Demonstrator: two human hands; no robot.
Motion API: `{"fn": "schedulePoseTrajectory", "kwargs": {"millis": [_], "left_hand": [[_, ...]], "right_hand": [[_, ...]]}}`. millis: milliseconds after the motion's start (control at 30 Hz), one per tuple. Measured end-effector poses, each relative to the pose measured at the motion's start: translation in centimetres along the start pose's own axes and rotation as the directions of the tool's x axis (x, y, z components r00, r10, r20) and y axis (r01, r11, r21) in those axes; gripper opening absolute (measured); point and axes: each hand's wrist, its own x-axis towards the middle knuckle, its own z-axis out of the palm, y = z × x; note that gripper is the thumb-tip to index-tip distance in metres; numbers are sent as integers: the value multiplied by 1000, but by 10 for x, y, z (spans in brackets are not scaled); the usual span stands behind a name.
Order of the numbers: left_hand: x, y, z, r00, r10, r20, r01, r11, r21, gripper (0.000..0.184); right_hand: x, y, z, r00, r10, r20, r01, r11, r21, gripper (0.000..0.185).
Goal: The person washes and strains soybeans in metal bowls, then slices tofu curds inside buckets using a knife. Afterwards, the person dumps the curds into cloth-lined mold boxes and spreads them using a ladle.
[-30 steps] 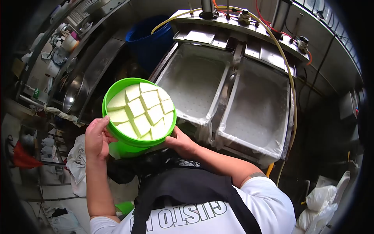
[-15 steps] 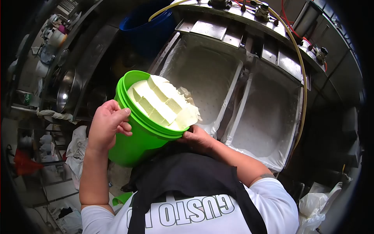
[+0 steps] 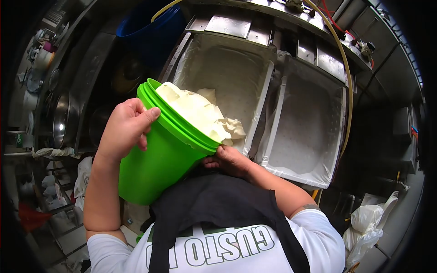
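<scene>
A green bucket (image 3: 152,159) is tipped away from my body, its mouth over the near end of the left cloth-lined tray (image 3: 268,86). White curd-like blocks (image 3: 191,107) slope out past its rim, with broken pieces (image 3: 233,128) at the tray's near edge. My left hand (image 3: 132,125) grips the bucket's rim on the left side. Beneath the lower right of the rim, my right hand (image 3: 227,160) holds the bucket, its fingers partly hidden. To the right lies a second cloth-lined tray (image 3: 305,123), with no blocks in it.
Behind the trays stands a metal frame (image 3: 255,9) with a yellow hose (image 3: 347,77) curving down the right. A blue barrel (image 3: 152,32) is at the back left. Shelves with a metal bowl (image 3: 61,119) line the left. White plastic bags (image 3: 364,223) hang at the lower right.
The bucket has tilted from nearly upright to tipped toward the left tray. Its blocks have slid over the rim and broken up. My left hand has risen with the rim.
</scene>
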Motion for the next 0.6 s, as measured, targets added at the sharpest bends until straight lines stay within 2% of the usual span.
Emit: {"fn": "schedulePoseTrajectory", "kwargs": {"millis": [200, 267, 300, 367, 400, 467, 500, 567, 600], "left_hand": [[7, 5, 0, 999, -16, 31, 13, 997, 79, 27], [8, 7, 1, 999, -12, 43, 7, 993, 116, 28], [8, 9, 2, 998, -9, 56, 1, 988, 152, 28], [8, 13, 4, 998, -16, 59, 6, 987, 163, 29], [8, 14, 5, 998, -22, 63, 11, 985, 174, 29], [9, 16, 7, 998, -22, 54, 11, 981, 191, 29], [10, 17, 7, 999, -21, 47, 10, 978, 209, 29], [12, 19, 7, 999, -23, 36, 14, 974, 225, 30], [14, 20, 8, 999, -26, 30, 18, 970, 241, 31]], "right_hand": [[-7, 3, 6, 992, 28, -120, -35, 998, -58, 92], [-12, 0, 9, 975, 67, -213, -109, 976, -190, 87], [-15, 0, 9, 975, 69, -211, -110, 976, -190, 87], [-20, 0, 9, 960, -31, -280, -99, 893, -439, 76], [-23, -2, 12, 960, -29, -278, -100, 893, -440, 76], [-33, -12, 27, 913, -260, -315, -67, 665, -744, 62], [-38, -17, 37, 914, -260, -312, -66, 664, -745, 62], [-48, -28, 58, 843, -413, -345, -120, 480, -869, 43], [-51, -33, 67, 843, -415, -343, -118, 479, -870, 43]]}}
